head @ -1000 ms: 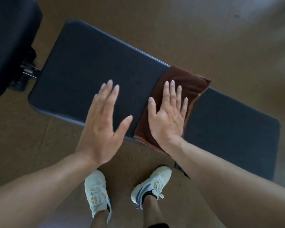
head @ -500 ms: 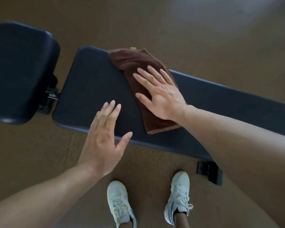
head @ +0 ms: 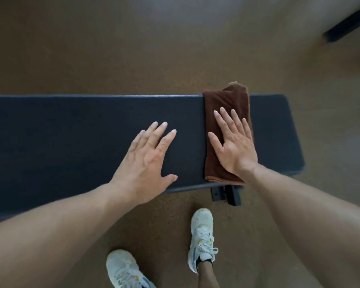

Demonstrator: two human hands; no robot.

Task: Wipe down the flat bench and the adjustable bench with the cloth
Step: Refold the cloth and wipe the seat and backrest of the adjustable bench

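Cloth (head: 227,113), brown and folded into a long strip, is laid crosswise over the dark padded tabletop (head: 71,132) of the bench, near the right end of the pad. Its far end is seen reaching just past the far edge of the pad, and its near end is draped over the near edge. The right hand (head: 234,145) is pressed flat on the cloth, palm down, with the fingers straight and slightly spread; nothing is pinched or curled round, so the grip is fully open and the cloth is merely held down under the palm. The left hand (head: 148,161) is held over the bare pad just to the left of the cloth, apart from it, with the fingers straight and the thumb spread out toward the near edge; its grip is likewise open and nothing is held in it. Whether the left palm is touching the pad cannot be told. A dark metal bracket (head: 226,194) of the frame is seen under the near edge, below the cloth. Two white sneakers (head: 202,235) are planted on the brown speckled floor (head: 175,48) beside the bench. A dark bar (head: 349,23) is visible on the floor at the upper right corner
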